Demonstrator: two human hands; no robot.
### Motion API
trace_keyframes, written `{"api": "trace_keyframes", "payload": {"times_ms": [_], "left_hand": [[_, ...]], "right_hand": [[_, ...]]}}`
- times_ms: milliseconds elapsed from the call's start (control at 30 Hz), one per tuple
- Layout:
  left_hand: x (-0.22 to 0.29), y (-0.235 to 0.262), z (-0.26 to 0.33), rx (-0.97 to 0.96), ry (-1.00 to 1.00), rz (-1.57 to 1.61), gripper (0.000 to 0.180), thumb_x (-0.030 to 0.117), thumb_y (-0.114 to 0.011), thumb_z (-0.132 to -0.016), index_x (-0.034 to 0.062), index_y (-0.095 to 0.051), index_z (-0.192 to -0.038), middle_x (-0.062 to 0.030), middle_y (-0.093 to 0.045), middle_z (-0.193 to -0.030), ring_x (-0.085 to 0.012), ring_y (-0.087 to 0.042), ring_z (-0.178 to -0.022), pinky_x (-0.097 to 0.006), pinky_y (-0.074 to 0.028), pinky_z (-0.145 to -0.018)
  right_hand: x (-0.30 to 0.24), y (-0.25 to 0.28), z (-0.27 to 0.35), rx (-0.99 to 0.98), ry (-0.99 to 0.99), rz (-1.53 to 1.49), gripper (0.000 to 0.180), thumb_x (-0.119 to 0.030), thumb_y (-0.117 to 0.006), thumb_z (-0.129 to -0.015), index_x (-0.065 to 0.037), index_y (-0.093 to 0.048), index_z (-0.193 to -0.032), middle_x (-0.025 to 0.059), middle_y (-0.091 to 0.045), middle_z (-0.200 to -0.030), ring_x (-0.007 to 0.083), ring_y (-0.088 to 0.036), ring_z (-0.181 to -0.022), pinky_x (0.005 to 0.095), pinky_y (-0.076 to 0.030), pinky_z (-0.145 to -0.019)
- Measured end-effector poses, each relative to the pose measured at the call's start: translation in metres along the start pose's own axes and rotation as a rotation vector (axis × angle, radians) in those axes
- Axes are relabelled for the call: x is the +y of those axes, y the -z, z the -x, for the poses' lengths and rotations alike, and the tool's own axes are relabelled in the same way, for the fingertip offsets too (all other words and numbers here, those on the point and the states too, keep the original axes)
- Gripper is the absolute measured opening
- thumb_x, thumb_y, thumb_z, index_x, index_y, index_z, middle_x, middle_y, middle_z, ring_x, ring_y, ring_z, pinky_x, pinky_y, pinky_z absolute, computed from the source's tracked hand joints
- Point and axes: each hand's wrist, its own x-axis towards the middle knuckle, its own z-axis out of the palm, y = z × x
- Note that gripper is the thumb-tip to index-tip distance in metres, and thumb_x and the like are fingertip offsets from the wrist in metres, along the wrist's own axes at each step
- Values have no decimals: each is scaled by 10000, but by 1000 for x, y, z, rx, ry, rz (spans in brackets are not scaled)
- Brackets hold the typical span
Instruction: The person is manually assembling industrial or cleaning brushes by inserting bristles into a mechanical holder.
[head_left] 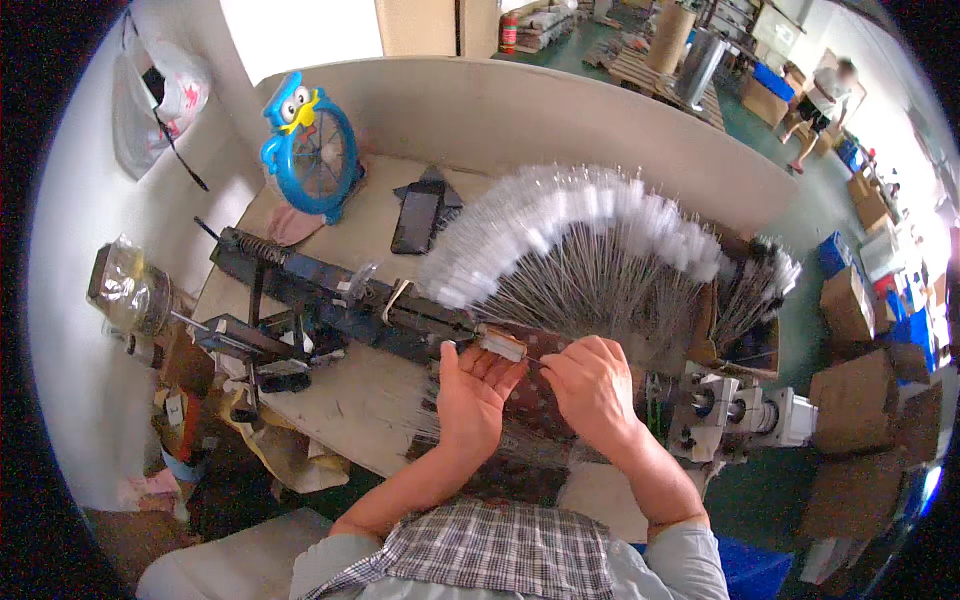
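Note:
A long dark machine [340, 300] lies slantwise on the table, with a small pale block [503, 344] at its near right end. Beneath that block my left hand [474, 395] is turned palm up, thumb apart and fingers loosely curled, some touching or very near the block. From the block's right side a short thin wire [535, 361] sticks out. My right hand [592, 390] pinches it between thumb and forefinger; the rest of the wire is hidden. Behind my hands, a big fan of wire brushes [590, 240] with white bristle tips and thin metal stems lies spread.
A blue cartoon-shaped fan [312, 160] and a phone [418, 218] occupy the table's back. At right are a cardboard box [740, 345] of dark-stemmed brushes and a motor assembly [745, 412]. A low partition [560, 95] edges the table. Beyond it a person [828, 100] walks.

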Motion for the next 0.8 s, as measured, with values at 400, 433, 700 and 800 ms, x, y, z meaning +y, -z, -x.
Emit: {"api": "trace_keyframes", "payload": {"times_ms": [400,433,700,800], "left_hand": [[-1,20,14,-43,22,-444,546,391,-367,-957,0,-319,-1334,-149,-424,-1307,-258,-459,-1151,-384,-377,-987],[5,29,17,-44,37,-446,546,391,-367,-957,0,-319,-1334,-149,-424,-1307,-258,-459,-1151,-384,-377,-987],[147,190,28,469,-199,-153,277,323,-582,-863,59,-602,-944,-45,-610,-809,-139,-566,-690,-286,-483,-651],[219,277,32,631,-559,-417,350,410,-616,-832,71,-604,-918,-9,-586,-760,-104,-542,-637,-245,-454,-559]], "right_hand": [[13,24,26,88,-53,-305,188,-184,-650,-743,-73,-629,-893,66,-616,-770,273,-593,-729,389,-483,-655],[16,25,37,86,-67,-301,188,-184,-650,-743,-73,-629,-893,66,-616,-770,273,-593,-729,389,-483,-655],[31,-30,130,-387,-370,-143,167,-190,-609,-779,-72,-645,-892,94,-636,-838,286,-625,-769,397,-510,-658],[30,-11,117,-377,-306,-164,130,-175,-581,-774,-84,-626,-857,89,-615,-832,297,-618,-784,421,-514,-649]]}}
